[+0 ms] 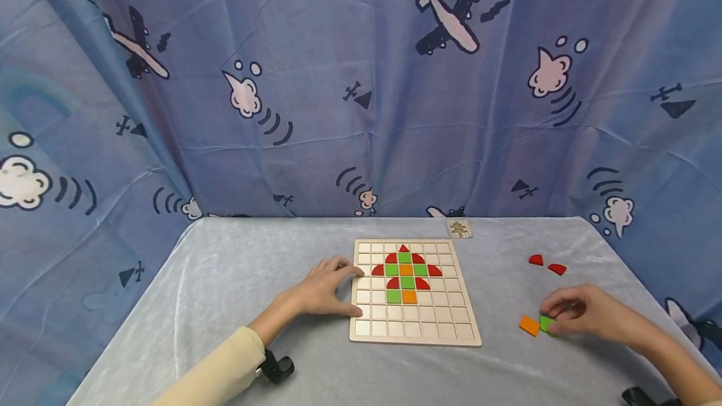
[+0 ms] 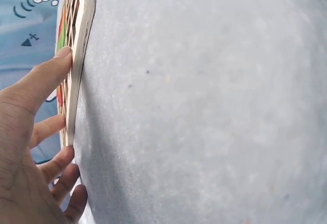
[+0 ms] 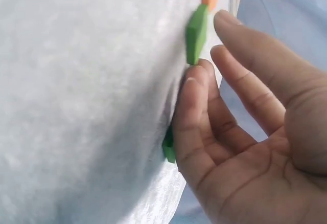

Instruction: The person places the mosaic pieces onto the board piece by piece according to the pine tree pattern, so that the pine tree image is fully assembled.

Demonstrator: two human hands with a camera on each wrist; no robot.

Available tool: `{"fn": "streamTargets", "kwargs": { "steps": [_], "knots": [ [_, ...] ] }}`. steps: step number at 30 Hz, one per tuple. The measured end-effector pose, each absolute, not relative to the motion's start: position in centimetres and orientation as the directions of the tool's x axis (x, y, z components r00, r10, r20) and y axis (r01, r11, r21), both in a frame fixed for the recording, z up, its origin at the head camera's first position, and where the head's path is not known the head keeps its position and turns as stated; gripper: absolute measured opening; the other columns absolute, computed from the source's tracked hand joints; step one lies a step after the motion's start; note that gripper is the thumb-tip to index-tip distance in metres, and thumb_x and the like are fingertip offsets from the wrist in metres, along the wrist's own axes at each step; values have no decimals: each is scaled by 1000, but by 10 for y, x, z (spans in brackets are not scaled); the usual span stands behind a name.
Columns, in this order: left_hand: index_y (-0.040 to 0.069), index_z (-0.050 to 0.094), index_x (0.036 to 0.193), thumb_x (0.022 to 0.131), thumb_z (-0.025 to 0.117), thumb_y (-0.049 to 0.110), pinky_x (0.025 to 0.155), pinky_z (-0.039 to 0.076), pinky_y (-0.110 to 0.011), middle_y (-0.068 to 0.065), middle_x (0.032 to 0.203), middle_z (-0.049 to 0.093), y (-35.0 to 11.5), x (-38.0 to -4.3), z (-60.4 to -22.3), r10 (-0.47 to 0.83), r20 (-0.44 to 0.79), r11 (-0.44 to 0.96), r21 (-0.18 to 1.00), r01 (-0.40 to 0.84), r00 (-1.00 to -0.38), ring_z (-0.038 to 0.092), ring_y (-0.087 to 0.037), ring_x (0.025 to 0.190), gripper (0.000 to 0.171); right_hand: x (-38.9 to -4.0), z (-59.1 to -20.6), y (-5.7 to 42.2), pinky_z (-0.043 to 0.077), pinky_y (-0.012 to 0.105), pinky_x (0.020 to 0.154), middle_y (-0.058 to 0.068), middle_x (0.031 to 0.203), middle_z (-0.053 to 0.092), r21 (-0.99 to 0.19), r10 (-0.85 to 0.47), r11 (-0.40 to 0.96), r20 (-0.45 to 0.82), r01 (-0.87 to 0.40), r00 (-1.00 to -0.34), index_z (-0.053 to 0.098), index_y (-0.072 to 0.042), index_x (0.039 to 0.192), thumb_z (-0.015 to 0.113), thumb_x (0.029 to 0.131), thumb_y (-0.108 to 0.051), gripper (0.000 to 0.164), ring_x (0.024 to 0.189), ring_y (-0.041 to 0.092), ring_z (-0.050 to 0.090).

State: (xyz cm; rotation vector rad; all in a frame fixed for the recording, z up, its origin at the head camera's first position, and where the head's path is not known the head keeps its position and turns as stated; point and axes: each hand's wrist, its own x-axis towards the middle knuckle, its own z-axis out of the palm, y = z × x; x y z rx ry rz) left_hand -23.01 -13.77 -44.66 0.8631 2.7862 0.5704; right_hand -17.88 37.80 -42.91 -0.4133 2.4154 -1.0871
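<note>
A square wooden grid board lies on the table with red, green and orange tiles set in its cells, in a rocket-like pattern. My left hand rests on the board's left edge, thumb and index finger touching the rim, the other fingers spread beside it. My right hand is low over the table at the right, its thumb and fingers apart around a green square tile. An orange square tile lies beside that one. Under my curled fingers another green piece shows, mostly hidden.
Two red quarter-round tiles lie farther back on the right side. A small patterned card lies at the table's back edge. A blue curtain printed with airplanes hangs behind the grey cloth-covered table.
</note>
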Motion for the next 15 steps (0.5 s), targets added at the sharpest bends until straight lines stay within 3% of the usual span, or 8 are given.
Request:
{"fn": "streamTargets", "kwargs": {
  "steps": [6, 15],
  "knots": [
    [28, 52, 139, 76, 77, 60, 105, 37, -52, -3, 144, 44, -138, -229, -446, 571, -50, 760, 409, 505, -819, 42, -25, 128, 75, -178, -431, 374, 52, 20, 67, 7, 95, 69, -730, -455, 668, -247, -145, -856, 68, 5, 108, 80, 81, -17, 37, 75, -1, 56],
    [27, 52, 139, 76, 77, 60, 104, 37, -51, -3, 143, 44, -137, -229, -446, 573, -48, 761, 403, 509, -818, 42, -24, 126, 75, -176, -432, 370, 47, 19, 66, 6, 90, 63, -723, -435, 680, -269, -118, -859, 66, 2, 106, 80, 81, -14, 33, 74, 1, 52]
  ]
}}
